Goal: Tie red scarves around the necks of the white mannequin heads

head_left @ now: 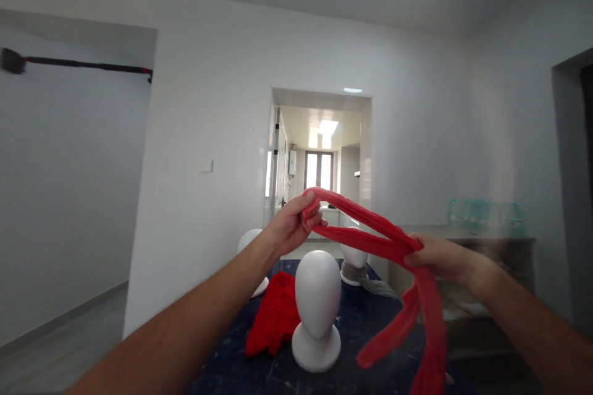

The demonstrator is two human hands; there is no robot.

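Observation:
A long red scarf [356,240] is stretched between my two hands in the air, forming a loop. My left hand [301,216] is closed around the loop's far end. Further right, my right hand [430,256] pinches both strands together, and the two loose ends hang below it. Just under the scarf stands a white mannequin head [317,296] on a round base, bare and upright. Beside its left side lies a crumpled red cloth [275,314].
All this is on a dark blue marbled table [356,327]. Behind are a second white mannequin head [250,237], partly hidden by my left arm, and a third mannequin head [354,256] with a grey scarf [375,285] at its base. A shelf unit [500,240] stands at right.

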